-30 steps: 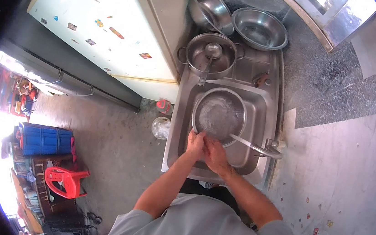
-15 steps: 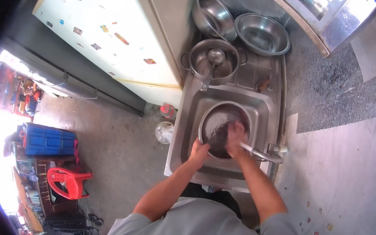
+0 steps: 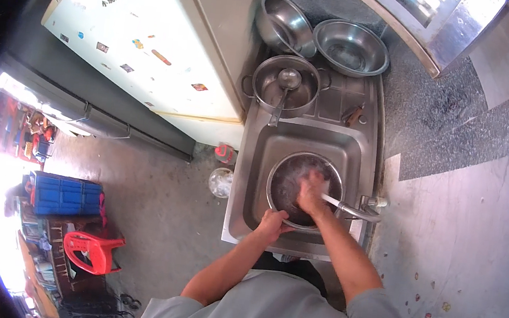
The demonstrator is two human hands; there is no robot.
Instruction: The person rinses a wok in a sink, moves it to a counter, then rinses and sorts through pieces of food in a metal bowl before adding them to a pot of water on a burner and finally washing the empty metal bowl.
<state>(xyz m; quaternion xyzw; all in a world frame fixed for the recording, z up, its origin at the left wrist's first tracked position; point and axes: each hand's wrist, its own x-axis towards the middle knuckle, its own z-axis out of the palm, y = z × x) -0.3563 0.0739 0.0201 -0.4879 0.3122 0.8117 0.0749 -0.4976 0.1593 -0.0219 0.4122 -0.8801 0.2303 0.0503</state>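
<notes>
A round metal basin (image 3: 270, 193) sits in the sink (image 3: 258, 153), with dark, stirred-up water inside. My left hand (image 3: 274, 223) is closed on its near-left rim, thumb over the edge. Inside the basin, my right hand (image 3: 311, 193) is in the water; its fingers are smeared by motion, and whether they hold anything does not show. The faucet (image 3: 353, 211) reaches in from the right, its pale spout end beside my right hand and over the basin.
Behind the sink, a two-handled pot (image 3: 261, 91) holds a ladle (image 3: 280, 99). Two metal bowls, one tilted (image 3: 275, 21) and one flat (image 3: 340, 56), stand farther back. A white refrigerator (image 3: 155, 37) rises at left; a wall (image 3: 458, 230) borders the right. A red bottle (image 3: 224, 153) stands on the floor.
The basin has come toward me and sits more level, my left hand moving with it. My right hand has shifted left within the basin, and the water looks more churned.
</notes>
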